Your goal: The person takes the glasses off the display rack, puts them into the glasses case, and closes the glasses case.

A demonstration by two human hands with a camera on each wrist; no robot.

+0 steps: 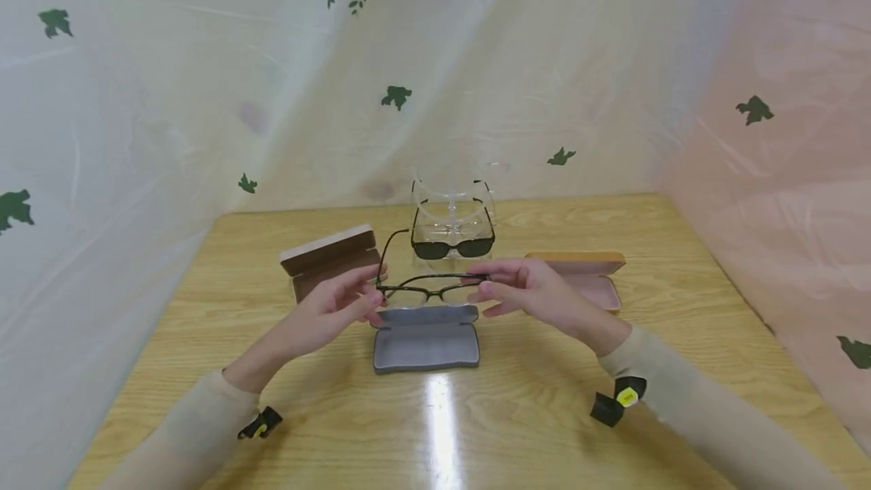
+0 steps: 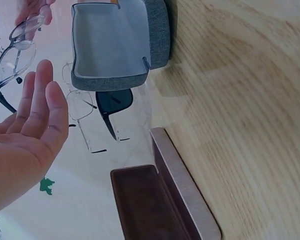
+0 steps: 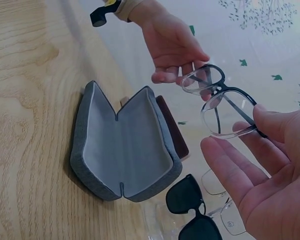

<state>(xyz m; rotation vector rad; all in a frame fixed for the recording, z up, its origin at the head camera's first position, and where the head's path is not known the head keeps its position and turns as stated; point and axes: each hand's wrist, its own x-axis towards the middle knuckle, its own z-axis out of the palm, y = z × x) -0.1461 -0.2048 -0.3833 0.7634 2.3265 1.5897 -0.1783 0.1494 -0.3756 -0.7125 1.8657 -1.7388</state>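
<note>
Both hands hold a pair of black-rimmed eyeglasses [image 1: 428, 295] above an open grey glasses case [image 1: 426, 347]. My left hand [image 1: 333, 304] pinches the frame's left corner between thumb and fingers. At the opposite corner, my right hand [image 1: 529, 291] grips the frame, its thumb [image 3: 275, 122] in front of the rim. One temple arm of the glasses extends away toward the back, while the other crosses behind the lenses. The grey case has a pale lining, and its lid stands raised on the far side.
Behind the glasses, a clear stand [image 1: 452, 206] carries dark sunglasses [image 1: 453, 249] and thin-rimmed glasses. An open brown case [image 1: 328, 251] lies at left, an open orange case with pink lining [image 1: 593, 287] at right. Patterned curtains [image 1: 476, 59] enclose the wooden table [image 1: 544, 414].
</note>
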